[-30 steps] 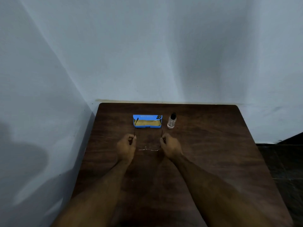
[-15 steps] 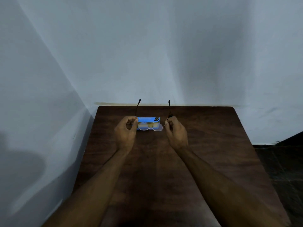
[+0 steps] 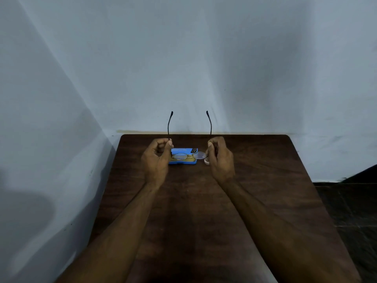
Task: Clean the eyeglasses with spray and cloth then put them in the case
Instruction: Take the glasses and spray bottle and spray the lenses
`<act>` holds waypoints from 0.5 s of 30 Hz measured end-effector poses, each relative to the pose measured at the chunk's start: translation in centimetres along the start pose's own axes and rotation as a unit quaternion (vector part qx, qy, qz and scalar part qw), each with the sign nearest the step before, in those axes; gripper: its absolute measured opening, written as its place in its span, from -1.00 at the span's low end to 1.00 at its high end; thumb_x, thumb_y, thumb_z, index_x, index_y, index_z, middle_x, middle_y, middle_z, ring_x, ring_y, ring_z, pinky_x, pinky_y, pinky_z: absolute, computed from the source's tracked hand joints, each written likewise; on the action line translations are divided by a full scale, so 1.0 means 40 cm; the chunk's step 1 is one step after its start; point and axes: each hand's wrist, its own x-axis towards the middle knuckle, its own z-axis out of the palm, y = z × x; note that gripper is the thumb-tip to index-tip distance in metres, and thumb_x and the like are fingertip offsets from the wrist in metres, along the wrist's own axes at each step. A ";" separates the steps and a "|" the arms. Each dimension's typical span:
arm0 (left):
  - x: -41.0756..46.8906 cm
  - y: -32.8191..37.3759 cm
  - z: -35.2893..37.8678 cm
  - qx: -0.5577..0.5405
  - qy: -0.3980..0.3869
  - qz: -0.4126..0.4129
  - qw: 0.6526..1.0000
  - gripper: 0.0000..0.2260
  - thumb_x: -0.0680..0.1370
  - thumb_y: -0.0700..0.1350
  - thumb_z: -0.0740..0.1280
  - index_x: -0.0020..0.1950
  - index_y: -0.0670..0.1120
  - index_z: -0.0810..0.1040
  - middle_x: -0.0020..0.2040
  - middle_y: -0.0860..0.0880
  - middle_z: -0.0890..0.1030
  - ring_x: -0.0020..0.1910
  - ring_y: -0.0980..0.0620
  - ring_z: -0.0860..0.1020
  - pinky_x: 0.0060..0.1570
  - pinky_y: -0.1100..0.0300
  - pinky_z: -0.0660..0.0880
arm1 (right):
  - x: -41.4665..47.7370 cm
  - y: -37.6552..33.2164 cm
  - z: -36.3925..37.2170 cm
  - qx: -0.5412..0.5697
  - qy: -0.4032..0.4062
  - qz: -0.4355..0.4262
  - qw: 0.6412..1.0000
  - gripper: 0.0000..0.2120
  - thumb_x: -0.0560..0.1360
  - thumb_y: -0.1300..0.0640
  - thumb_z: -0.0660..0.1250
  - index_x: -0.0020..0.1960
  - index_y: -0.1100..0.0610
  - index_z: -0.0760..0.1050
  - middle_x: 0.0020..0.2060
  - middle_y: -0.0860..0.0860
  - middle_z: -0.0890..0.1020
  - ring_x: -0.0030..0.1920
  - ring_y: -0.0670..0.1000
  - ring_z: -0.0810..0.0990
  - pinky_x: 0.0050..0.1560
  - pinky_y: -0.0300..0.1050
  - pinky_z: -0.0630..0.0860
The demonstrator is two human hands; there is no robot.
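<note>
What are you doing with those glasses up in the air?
A person holds a pair of eyeglasses above a dark wooden table, the left hand pinching one arm and the right hand the other, arms open and pointing up. Behind them an open blue case lies on the table, and a small spray bottle peeks out beside the right hand. No cleaning is under way.

1. The spray bottle (image 3: 206, 161) is almost wholly hidden behind the right hand (image 3: 221, 158); only a pale bit of its base shows, just right of the case (image 3: 182, 158).
2. The case's left end is covered by the left hand (image 3: 156, 160).
3. The marking on the case's dark corner patch is too small to read.
4. Both forearms are cut off by the bottom edge.
</note>
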 end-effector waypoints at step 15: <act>-0.017 -0.004 -0.009 -0.146 -0.071 -0.162 0.973 -0.94 0.59 -0.25 0.50 0.05 -0.20 0.74 -0.25 -0.01 0.75 -0.28 0.14 0.70 -0.36 0.23 0.65 | 0.054 -0.015 -0.005 0.065 0.013 0.189 0.980 -0.91 0.63 0.21 0.34 -0.05 0.18 0.58 -0.24 0.14 0.69 -0.42 -0.01 0.62 -0.39 -0.04 0.61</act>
